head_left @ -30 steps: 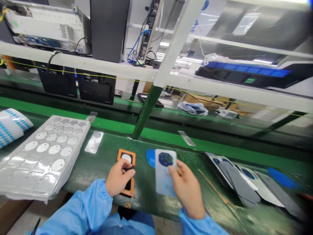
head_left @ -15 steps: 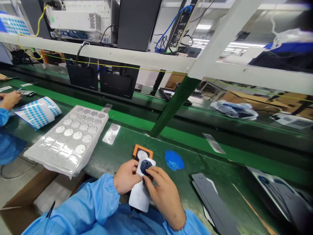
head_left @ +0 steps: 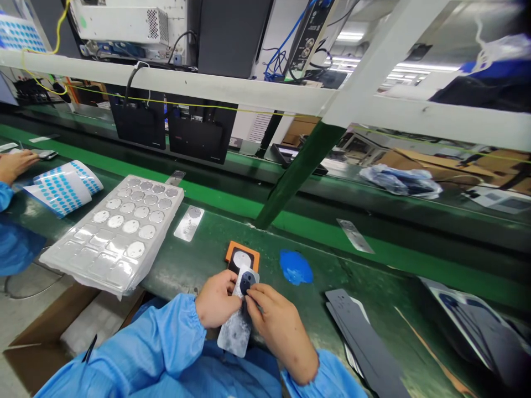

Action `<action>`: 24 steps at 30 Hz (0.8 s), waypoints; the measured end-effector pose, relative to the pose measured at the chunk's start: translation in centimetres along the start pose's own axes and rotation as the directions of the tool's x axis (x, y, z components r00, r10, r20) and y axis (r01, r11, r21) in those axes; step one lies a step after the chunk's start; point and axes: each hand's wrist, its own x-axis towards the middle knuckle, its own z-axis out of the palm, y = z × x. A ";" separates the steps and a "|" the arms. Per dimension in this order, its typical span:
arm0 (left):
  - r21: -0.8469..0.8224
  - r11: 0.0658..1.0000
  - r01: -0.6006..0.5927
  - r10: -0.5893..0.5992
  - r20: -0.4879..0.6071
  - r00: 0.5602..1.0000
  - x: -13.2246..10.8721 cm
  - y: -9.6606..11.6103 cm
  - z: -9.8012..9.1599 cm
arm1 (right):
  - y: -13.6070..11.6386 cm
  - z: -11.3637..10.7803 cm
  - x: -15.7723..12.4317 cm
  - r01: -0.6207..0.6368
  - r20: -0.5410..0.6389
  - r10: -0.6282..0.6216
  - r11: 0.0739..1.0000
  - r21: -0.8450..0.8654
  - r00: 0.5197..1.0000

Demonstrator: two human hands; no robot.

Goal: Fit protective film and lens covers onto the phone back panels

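Observation:
Both my hands hold a pale grey phone back cover [head_left: 236, 331] with a dark round camera ring at its top, tilted over the near edge of the green bench. My left hand [head_left: 215, 301] grips its left edge. My right hand [head_left: 276, 326] pinches near the dark ring. Just behind the cover lies an orange-framed jig [head_left: 241, 256] with a white disc in it. A blue film scrap [head_left: 295, 267] lies to the right of the jig.
A clear blister tray [head_left: 112, 235] of round silver discs sits at the left, a metal plate [head_left: 189, 223] beside it. Dark and white covers [head_left: 360, 342] are stacked at the right. Another person's hand [head_left: 14, 165] and a blue-dotted sticker sheet [head_left: 62, 188] are far left. A green post [head_left: 298, 171] rises behind.
My right hand brought the cover from the right over in front of the jig, and my left hand left the jig and took the cover's edge. The view swung left.

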 end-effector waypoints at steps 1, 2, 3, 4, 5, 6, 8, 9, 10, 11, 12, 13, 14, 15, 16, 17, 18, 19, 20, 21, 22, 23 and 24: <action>0.012 1.000 0.007 -0.006 -0.007 1.000 0.0 0.0 0.0 | 0.0 0.0 -0.1 0.022 0.001 -0.022 1.000 -0.018 1.000; 0.022 1.000 0.013 -0.013 -0.015 1.000 0.0 0.0 0.0 | 0.0 0.1 -0.1 0.043 -0.001 -0.043 0.998 -0.035 0.999; 0.029 0.999 0.019 -0.019 -0.019 1.000 0.1 0.0 0.0 | 0.0 0.1 -0.2 0.060 -0.003 -0.060 0.997 -0.054 0.998; 0.033 0.999 0.025 -0.024 -0.019 1.000 0.1 0.1 0.0 | -0.1 0.2 -0.3 0.072 -0.006 -0.073 0.994 -0.076 0.997; 0.032 0.999 0.029 -0.029 -0.014 0.999 0.1 0.2 0.0 | -0.2 0.3 -0.4 0.078 -0.004 -0.079 0.992 -0.103 0.997; 0.031 0.999 0.032 -0.032 -0.009 0.999 0.1 0.2 0.0 | -0.4 0.4 -0.5 0.077 0.000 -0.078 0.988 -0.132 0.997; 0.043 0.999 0.033 -0.033 -0.011 0.999 0.0 0.4 0.2 | -0.6 0.7 -0.8 0.058 0.020 -0.055 0.979 -0.193 0.998; 0.057 0.998 0.032 -0.031 -0.019 0.999 0.0 0.4 0.2 | -0.8 0.8 -0.9 0.045 0.034 -0.038 0.974 -0.221 0.999; 0.075 0.997 0.029 -0.027 -0.030 0.999 0.0 0.4 0.3 | -0.9 0.9 -1.0 0.032 0.051 -0.020 0.969 -0.247 0.999; 0.094 0.995 0.026 -0.023 -0.037 0.999 0.0 0.3 0.4 | -1.1 1.0 -1.0 0.023 0.070 -0.004 0.962 -0.272 0.998; 0.110 0.994 0.024 -0.020 -0.039 0.999 0.0 0.3 0.4 | -1.3 1.0 -1.1 0.018 0.089 0.009 0.955 -0.297 0.996; 0.121 0.992 0.023 -0.019 -0.039 0.999 0.1 0.2 0.5 | -1.4 1.0 -1.1 0.018 0.108 0.018 0.947 -0.319 0.994; 0.127 0.992 0.024 -0.020 -0.035 0.999 0.1 0.1 0.5 | -1.6 1.0 -1.1 0.021 0.123 0.022 0.942 -0.336 0.992; 0.129 0.991 0.026 -0.023 -0.032 0.999 0.1 0.1 0.6 | -1.7 1.0 -1.0 0.026 0.133 0.022 0.938 -0.346 0.991; 0.128 0.991 0.029 -0.026 -0.030 0.999 0.2 0.0 0.6 | -1.8 0.9 -0.9 0.030 0.138 0.020 0.937 -0.348 0.990; 0.122 0.992 0.032 -0.029 -0.028 0.999 0.2 0.0 0.6 | -1.9 0.8 -0.8 0.029 0.137 0.020 0.939 -0.342 0.990; 0.113 0.993 0.037 -0.034 -0.024 0.999 0.3 -0.1 0.6 | -1.8 0.7 -0.6 0.022 0.133 0.023 0.945 -0.328 0.991; 0.101 0.994 0.042 -0.040 -0.016 0.999 0.3 -0.1 0.7 | -1.6 0.6 -0.3 0.010 0.131 0.032 0.953 -0.303 0.991; 0.090 0.995 0.046 -0.045 -0.008 0.999 0.3 -0.2 0.7 | -1.2 0.4 -0.1 -0.006 0.135 0.045 0.963 -0.270 0.990; 0.081 0.996 0.048 -0.048 -0.001 0.999 0.3 -0.2 0.7 | -0.8 0.1 0.3 -0.027 0.145 0.062 0.972 -0.234 0.987; 0.075 0.996 0.050 -0.051 0.005 0.999 0.3 -0.2 0.7 | -0.3 -0.2 0.6 -0.053 0.155 0.085 0.978 -0.202 0.984; 0.069 0.996 0.054 -0.055 0.008 0.998 0.3 -0.3 0.7 | 0.3 -0.6 1.0 -0.081 0.164 0.110 0.981 -0.174 0.980; 0.062 0.996 0.059 -0.060 0.010 0.998 0.2 -0.3 0.7 | 0.8 -1.1 1.2 -0.104 0.171 0.129 0.983 -0.151 0.977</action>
